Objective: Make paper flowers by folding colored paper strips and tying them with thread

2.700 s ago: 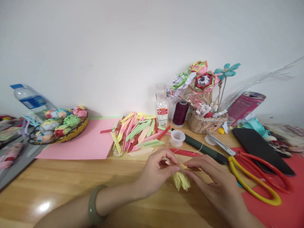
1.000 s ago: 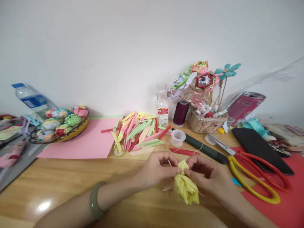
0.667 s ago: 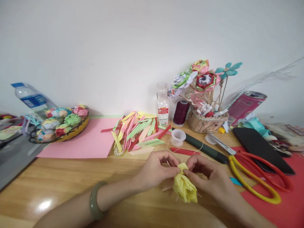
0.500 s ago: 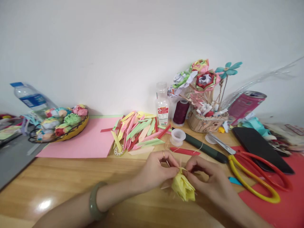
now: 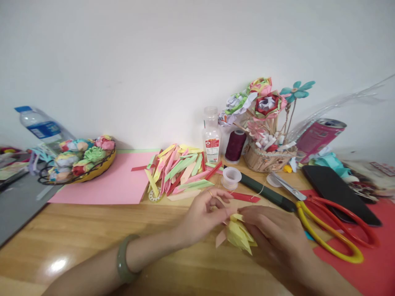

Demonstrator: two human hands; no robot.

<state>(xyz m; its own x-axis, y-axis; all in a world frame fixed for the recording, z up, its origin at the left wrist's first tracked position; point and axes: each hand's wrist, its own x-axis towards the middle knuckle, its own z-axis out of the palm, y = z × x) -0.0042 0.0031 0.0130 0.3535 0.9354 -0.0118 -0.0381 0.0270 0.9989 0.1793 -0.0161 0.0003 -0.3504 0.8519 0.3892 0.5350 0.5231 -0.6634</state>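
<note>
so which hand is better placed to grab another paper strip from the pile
Left, probably. The left hand pinches the yellow paper flower on the side nearer the pile of coloured strips. The right hand holds the flower further from it, towards the scissors.

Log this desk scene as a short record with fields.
left hand: left hand pinches the top of the yellow folded paper piece
right hand: right hand holds the same piece from the right
behind hands: pile of coloured paper strips, thread spool, clear bottle
right side: scissors on red paper
left side: basket of paper flowers
</note>
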